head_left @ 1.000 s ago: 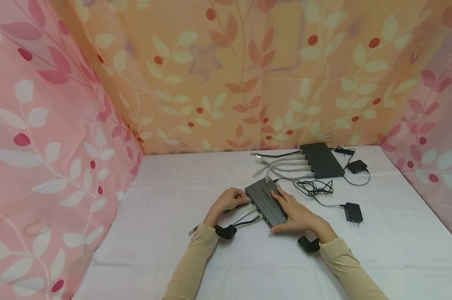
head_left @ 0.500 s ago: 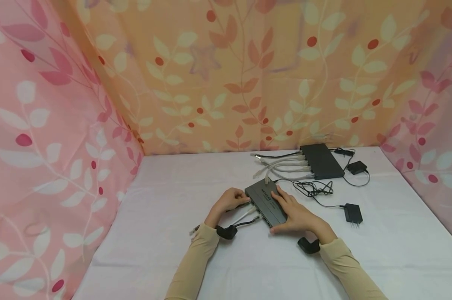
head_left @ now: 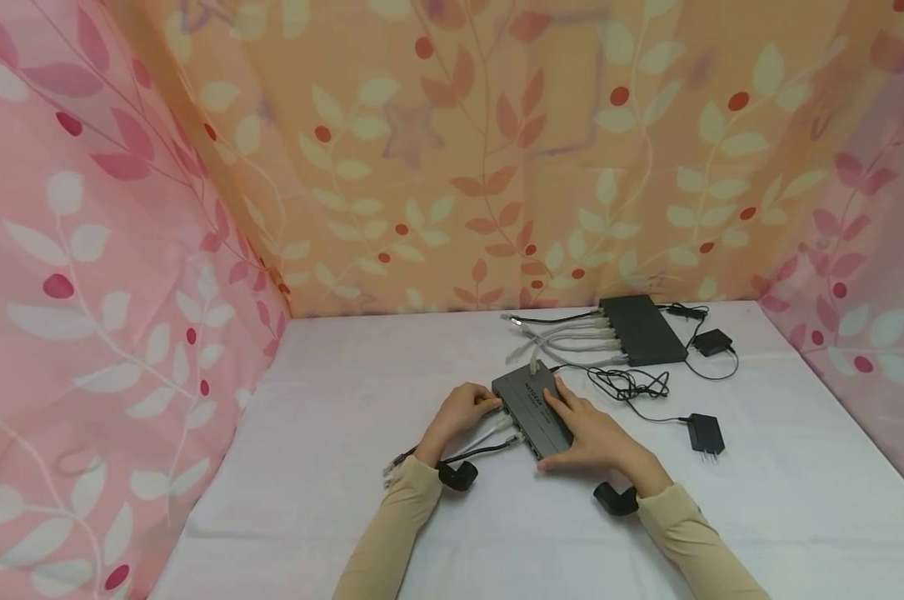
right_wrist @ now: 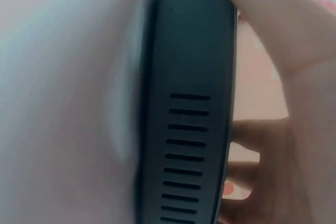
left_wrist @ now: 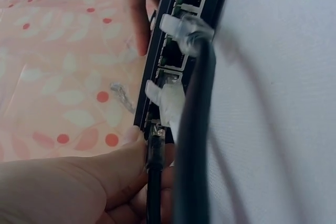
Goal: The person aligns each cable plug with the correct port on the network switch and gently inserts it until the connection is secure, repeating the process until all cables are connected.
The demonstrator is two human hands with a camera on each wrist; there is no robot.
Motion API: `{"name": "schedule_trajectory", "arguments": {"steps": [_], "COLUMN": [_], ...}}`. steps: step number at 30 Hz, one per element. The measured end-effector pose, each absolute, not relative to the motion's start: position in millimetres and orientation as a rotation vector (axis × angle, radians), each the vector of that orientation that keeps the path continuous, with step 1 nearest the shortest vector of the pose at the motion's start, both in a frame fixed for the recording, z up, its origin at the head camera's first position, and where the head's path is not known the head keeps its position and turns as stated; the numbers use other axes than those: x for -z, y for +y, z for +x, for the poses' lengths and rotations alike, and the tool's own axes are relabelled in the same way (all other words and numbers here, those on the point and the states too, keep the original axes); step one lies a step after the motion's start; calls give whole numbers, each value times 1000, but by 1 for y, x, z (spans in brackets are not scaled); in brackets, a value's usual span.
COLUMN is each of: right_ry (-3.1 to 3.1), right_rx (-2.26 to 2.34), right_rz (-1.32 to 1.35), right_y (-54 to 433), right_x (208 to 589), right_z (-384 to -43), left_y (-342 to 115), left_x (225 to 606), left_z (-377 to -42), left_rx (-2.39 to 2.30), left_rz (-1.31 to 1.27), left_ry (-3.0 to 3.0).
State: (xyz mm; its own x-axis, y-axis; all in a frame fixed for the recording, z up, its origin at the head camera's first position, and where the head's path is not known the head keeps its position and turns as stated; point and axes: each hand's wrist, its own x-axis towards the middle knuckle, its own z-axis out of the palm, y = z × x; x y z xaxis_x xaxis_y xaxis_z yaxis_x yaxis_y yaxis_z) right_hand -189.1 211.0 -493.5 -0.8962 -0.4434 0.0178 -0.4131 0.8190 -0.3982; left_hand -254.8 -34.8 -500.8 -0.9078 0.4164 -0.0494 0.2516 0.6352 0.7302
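A dark grey NETGEAR network switch (head_left: 534, 410) lies at an angle on the white table, with its port side toward my left hand (head_left: 461, 410). That hand pinches the clear plug of a black Ethernet cable (left_wrist: 156, 150) right at the end port. Beside it, a white Ethernet cable (left_wrist: 172, 107) and another black Ethernet cable (left_wrist: 194, 129) sit in ports along the same row. My right hand (head_left: 597, 435) grips the switch's other side, thumb at the near corner and fingers spread over the top. Vent slots on its side (right_wrist: 184, 142) show in the right wrist view.
Behind stands a second black switch (head_left: 644, 330) with several grey cables (head_left: 579, 337) plugged in. Coiled black cord (head_left: 627, 384) runs to a power adapter (head_left: 706, 434) at the right. Another adapter (head_left: 712, 342) lies farther back. Patterned curtains (head_left: 452, 167) enclose the table.
The head view has tilted up a little, so everything appears slightly lower. Both hands keep their places on the plug and the switch.
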Motion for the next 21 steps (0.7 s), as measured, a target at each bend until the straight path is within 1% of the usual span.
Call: {"name": "schedule_trajectory", "arguments": {"steps": [10, 21], "right_ry": [2973, 3017], "right_rx": [524, 590], "right_rz": [-562, -360], "right_y": [195, 173], "right_x": [490, 490], "right_z": [-183, -174], "left_y": [-33, -30], "left_x": [501, 502], "left_z": [-251, -252], "left_rx": [-1110, -1074], "left_rz": [534, 540], "left_ry": [2733, 2824]}}
